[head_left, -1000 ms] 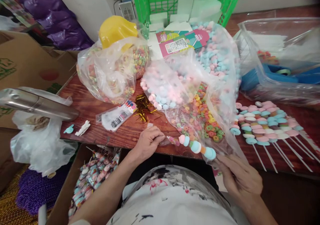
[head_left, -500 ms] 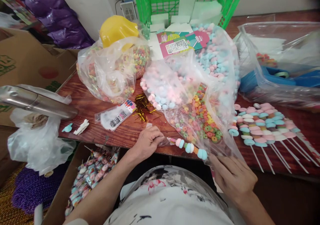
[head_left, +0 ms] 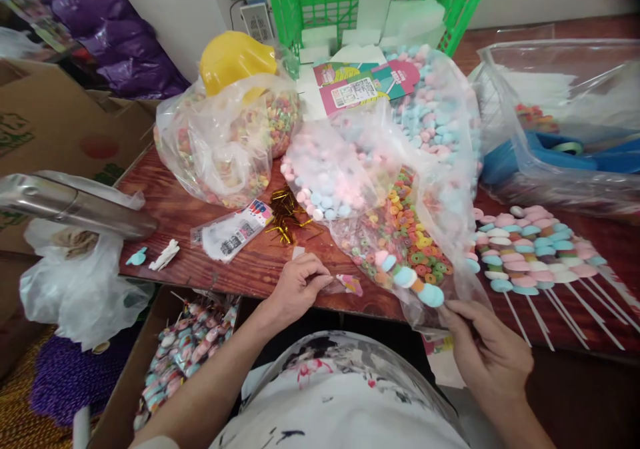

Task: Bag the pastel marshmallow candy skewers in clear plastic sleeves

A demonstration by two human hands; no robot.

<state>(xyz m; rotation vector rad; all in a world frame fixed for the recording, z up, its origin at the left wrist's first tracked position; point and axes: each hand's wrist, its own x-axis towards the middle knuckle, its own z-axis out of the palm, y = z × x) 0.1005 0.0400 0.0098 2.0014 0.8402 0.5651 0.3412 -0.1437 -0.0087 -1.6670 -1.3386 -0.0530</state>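
My left hand (head_left: 297, 292) pinches a small clear plastic wrapper (head_left: 349, 284) with a pink and yellow print, at the table's front edge. In my right hand (head_left: 493, 352) is a candy skewer (head_left: 406, 277) of pink, blue and white marshmallows with orange pieces between, gripped at its lower end; the stick there is hidden by my fingers. The skewer's tip points up and left, apart from the wrapper. Behind it lies an open clear bag of gummy rings (head_left: 413, 232). Several more candy skewers (head_left: 537, 249) rest in a row to the right, white sticks toward me.
Bagged marshmallows (head_left: 325, 176), a gummy-ring bag (head_left: 215, 156) and gold twist ties (head_left: 286, 216) lie on the table (head_left: 200, 279). Flat wrappers (head_left: 235, 232) and a steel flask (head_left: 75, 202) are left. A box of wrapped skewers (head_left: 185, 349) stands below; a green crate (head_left: 285, 9) is behind.
My right hand has moved right with the skewer, whose tip has swung away from the wrapper and over the gummy-ring bag. My left hand has stayed nearly still, holding the wrapper.
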